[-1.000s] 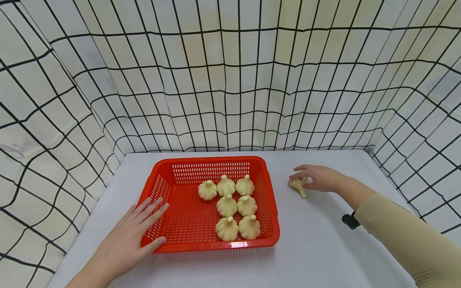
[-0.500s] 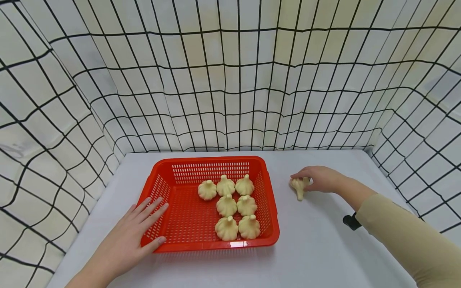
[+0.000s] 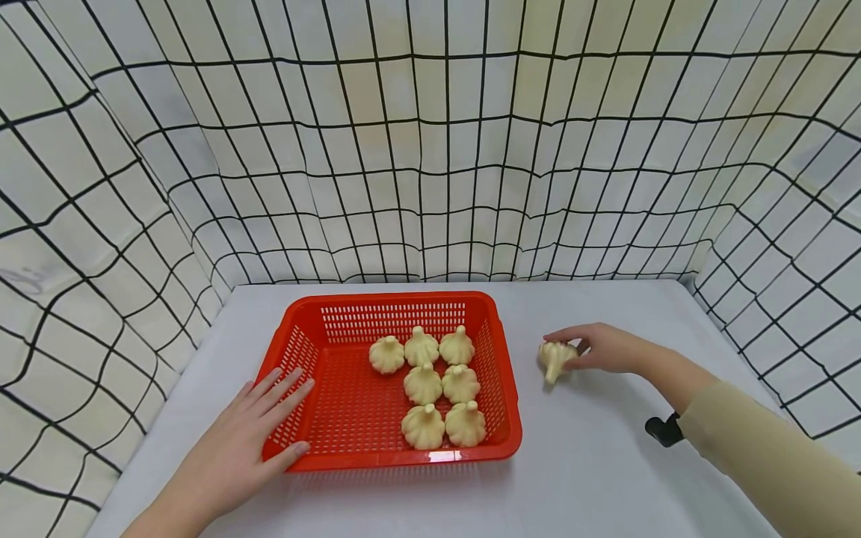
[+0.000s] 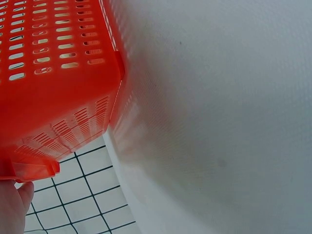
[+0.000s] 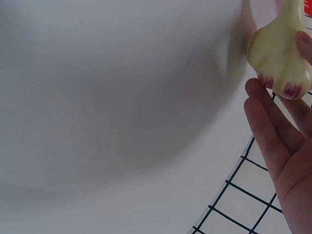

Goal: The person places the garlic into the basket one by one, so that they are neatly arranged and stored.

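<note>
My right hand (image 3: 605,350) pinches a pale garlic bulb (image 3: 557,357) over the table, to the right of the red basket (image 3: 363,461). In the right wrist view the garlic's stem points up, purple marks show on its base, and the thumb (image 5: 305,45) presses its side. My left hand (image 3: 235,441) lies with straight, spread fingers over the basket's left rim. The left wrist view shows part of that hand at the basket's edge. Inside the basket, several garlic bulbs (image 3: 424,385) stand grouped toward the right half, stems up.
A white-covered table (image 3: 605,463) carries the basket. Black netting (image 3: 444,172) over white sheeting closes off the back and both sides. A dark device (image 3: 664,430) is worn at the right wrist, by the sleeve.
My right hand has closed its grip on the garlic and drawn it slightly nearer. The bulb has turned, its stem swinging from lower right to lower left. My left hand stays put.
</note>
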The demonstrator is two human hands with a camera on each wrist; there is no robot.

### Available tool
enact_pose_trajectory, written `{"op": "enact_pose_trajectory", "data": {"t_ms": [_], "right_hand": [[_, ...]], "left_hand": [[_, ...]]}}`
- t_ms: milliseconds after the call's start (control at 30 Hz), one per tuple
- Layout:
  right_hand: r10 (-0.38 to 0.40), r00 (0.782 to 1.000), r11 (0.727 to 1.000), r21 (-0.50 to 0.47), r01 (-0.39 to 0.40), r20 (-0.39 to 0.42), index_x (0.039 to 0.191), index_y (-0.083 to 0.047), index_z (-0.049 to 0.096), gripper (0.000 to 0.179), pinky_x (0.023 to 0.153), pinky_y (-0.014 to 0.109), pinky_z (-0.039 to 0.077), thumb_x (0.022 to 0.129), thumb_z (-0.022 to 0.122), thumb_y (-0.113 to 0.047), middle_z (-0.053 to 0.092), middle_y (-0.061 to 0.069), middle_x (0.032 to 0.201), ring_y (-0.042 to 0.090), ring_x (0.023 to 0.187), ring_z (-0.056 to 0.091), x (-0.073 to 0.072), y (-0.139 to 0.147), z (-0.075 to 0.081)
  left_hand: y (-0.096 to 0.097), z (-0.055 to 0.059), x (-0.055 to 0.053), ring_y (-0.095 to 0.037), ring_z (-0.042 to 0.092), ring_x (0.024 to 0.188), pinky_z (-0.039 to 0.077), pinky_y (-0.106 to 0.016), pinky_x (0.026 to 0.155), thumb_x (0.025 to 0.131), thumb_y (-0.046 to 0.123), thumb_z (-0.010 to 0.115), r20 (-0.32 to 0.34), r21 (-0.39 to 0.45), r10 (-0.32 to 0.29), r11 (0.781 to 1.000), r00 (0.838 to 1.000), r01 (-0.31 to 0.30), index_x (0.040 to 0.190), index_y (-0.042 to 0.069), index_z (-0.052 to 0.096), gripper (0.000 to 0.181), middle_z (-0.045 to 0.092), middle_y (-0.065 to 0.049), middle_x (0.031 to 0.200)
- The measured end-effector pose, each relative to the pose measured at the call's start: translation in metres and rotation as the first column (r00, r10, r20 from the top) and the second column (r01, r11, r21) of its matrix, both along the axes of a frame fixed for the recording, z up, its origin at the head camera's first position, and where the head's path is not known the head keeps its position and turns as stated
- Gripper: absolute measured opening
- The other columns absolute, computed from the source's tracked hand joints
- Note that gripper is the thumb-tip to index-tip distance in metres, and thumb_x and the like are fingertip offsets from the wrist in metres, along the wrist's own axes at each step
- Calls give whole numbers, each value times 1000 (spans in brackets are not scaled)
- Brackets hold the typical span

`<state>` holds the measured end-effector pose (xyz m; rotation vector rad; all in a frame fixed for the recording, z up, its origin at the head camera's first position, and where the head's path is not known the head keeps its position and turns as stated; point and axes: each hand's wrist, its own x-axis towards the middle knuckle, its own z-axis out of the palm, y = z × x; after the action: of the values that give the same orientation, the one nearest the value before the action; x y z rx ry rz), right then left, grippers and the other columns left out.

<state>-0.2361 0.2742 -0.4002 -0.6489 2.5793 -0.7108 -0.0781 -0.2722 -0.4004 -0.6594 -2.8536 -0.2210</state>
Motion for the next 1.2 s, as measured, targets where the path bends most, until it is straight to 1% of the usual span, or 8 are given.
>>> {"op": "enact_pose_trajectory", "data": {"t_ms": [233, 400, 500, 567, 667, 800, 967, 1200], "right_hand": [[-24, 997, 997, -74, 29, 69, 139, -20, 60, 55, 78, 32, 55, 88, 76, -32, 60, 8, 133, 20, 96, 64, 7, 4, -9], [-76, 981, 987, -129, 100, 180, 143, -16, 54, 59, 77, 33, 57, 89, 76, -25, 54, 13, 137, 21, 95, 65, 7, 4, -12], [-92, 975, 983, -137, 121, 205, 146, -14, 51, 62, 77, 33, 57, 89, 75, -22, 52, 14, 139, 21, 95, 65, 8, 4, -13], [-98, 978, 984, -126, 122, 183, 146, -13, 51, 64, 77, 34, 56, 88, 76, -24, 53, 14, 138, 21, 96, 64, 8, 5, -14], [-97, 990, 990, -93, 107, 105, 144, -13, 52, 64, 77, 34, 54, 88, 77, -28, 55, 12, 136, 20, 99, 63, 9, 8, -14], [-105, 994, 994, -43, 105, 16, 142, -13, 54, 63, 77, 33, 51, 87, 77, -32, 58, 9, 129, 21, 103, 60, 10, 15, -15], [-127, 992, 992, -17, 127, 5, 142, -12, 55, 66, 77, 34, 51, 85, 77, -39, 61, 6, 122, 23, 105, 57, 9, 23, -18], [-124, 992, 992, 17, 124, -6, 141, -9, 55, 69, 75, 32, 50, 86, 75, -45, 64, 3, 111, 19, 99, 57, 10, 29, -22]], "left_hand": [[0, 0, -1, -36, 29, 144, -10, -22, 118, 88, 53, 67, 19, 2, 11, 1000, 1000, -11, 152, 19, 42, 76, 40, -9, 155], [0, 1, 0, -36, 29, 144, -10, -24, 118, 88, 53, 67, 18, -1, 13, 1000, 1000, -13, 151, 18, 44, 75, 40, -9, 155], [1, 2, 0, -36, 29, 144, -10, -24, 118, 88, 53, 67, 18, -3, 13, 1000, 1000, -13, 150, 18, 45, 75, 40, -9, 155], [1, 2, 0, -36, 29, 144, -11, -23, 118, 88, 53, 67, 19, -1, 13, 1000, 1000, -13, 150, 18, 45, 75, 40, -9, 155], [0, 1, 0, -36, 29, 144, -11, -22, 117, 88, 53, 67, 23, -4, 14, 1000, 1000, -14, 151, 19, 43, 76, 39, -8, 156], [1, 1, 0, -36, 28, 144, -12, -22, 117, 88, 54, 67, 35, -8, 19, 1000, 999, -19, 152, 20, 42, 76, 39, -8, 156], [3, 3, 0, -36, 27, 145, -13, -21, 116, 89, 55, 66, 62, -7, 32, 999, 998, -32, 152, 19, 43, 76, 39, -9, 156], [2, 3, 0, -36, 28, 145, -12, -22, 117, 89, 54, 66, 50, -1, 25, 1000, 998, -25, 151, 18, 43, 76, 39, -9, 156]]}}
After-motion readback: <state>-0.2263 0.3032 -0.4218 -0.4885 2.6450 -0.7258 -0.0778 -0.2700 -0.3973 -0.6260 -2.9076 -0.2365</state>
